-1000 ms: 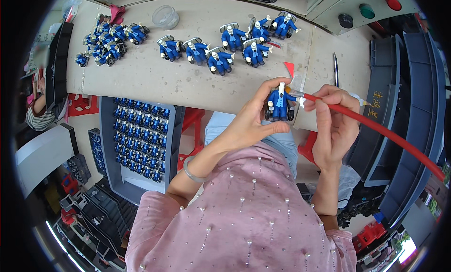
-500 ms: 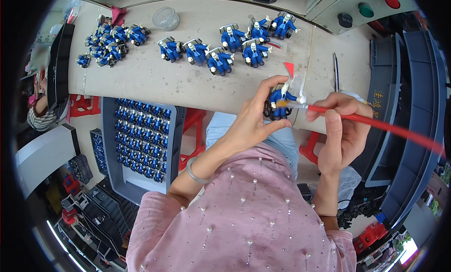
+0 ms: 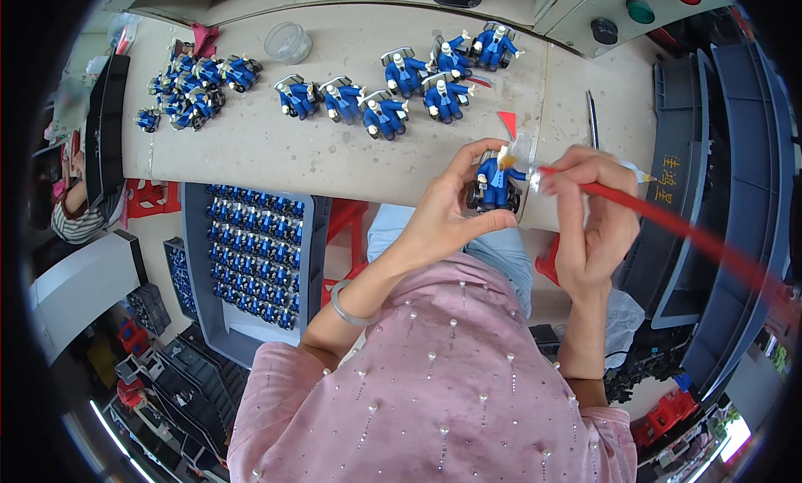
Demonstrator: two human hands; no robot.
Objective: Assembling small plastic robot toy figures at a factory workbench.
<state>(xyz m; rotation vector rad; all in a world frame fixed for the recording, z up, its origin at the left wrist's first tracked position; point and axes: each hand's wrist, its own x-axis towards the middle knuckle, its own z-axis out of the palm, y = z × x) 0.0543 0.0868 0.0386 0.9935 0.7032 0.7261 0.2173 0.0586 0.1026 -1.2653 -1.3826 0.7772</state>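
Observation:
A small blue-suited figurine [image 3: 496, 189] with a pale head and dark wheels at its sides is held upright at the table's near edge. My left hand [image 3: 455, 201] grips it between thumb and fingers. My right hand [image 3: 595, 212] pinches a red-handled paintbrush [image 3: 639, 206] close to its bristle end. The bristles, yellowish at the tip, lie over the figurine's head and upper chest; whether they touch it I cannot tell. Several similar figurines [image 3: 405, 72] stand on the table beyond, and more crowd together [image 3: 188, 86] at its far left.
On the table [image 3: 276, 141] are a clear round cup [image 3: 287, 43], a small red triangular piece [image 3: 508, 124] and a dark pen-like tool [image 3: 592, 120]. A grey crate [image 3: 312, 257] with rows of figurines is left of my lap. Dark crates [image 3: 727, 166] stand at the right.
The brush tip has moved up from the figurine's chest to its head area, my right hand shifting with it. My left hand still holds the figurine. The whole view has shifted slightly.

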